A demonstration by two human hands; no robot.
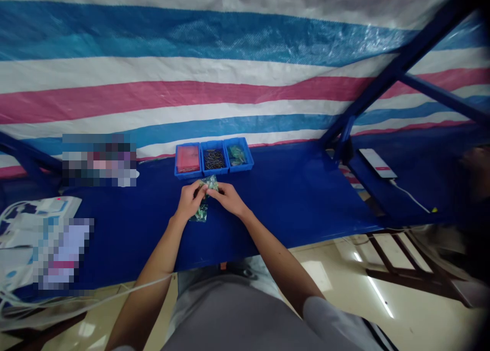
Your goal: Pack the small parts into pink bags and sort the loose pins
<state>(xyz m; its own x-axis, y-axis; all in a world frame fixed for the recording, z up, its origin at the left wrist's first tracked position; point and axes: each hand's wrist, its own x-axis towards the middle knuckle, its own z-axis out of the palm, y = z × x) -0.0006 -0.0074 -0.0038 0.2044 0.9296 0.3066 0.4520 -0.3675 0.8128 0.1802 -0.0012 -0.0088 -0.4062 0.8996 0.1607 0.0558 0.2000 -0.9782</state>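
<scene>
A: Nearest thing on the table (283,203)?

B: One lower bag (201,216), clear, greenish bits inside, lying just below the left hand (187,201). Whether it joins the bag above, cannot tell.

A: Hands?

B: Two. The left and the right hand (230,200) meet over the table, thumbs and fingers pinching one upper bag (210,181) between them.

A: How would that one handle?

B: Judgement only: light, limp, film a bit slick. Contents too small to make out, so fragility uncertain. Best hold: thumb and finger at the edges, one hand each side, loose contents hanging between.

A: Past the fingertips?

B: Three blue bins (242,167), side by side, near the upper bag. Left one: red packets (188,158), stacked, number hidden. Middle: dark screws (214,160), by the look of them, too many to count. Right: green bags (237,155), heaped, no count possible.

A: Off to the right?

B: One phone (378,163), one white cable (415,196) running from it.

A: Farthest?

B: One striped sheet (229,67) behind everything.
</scene>
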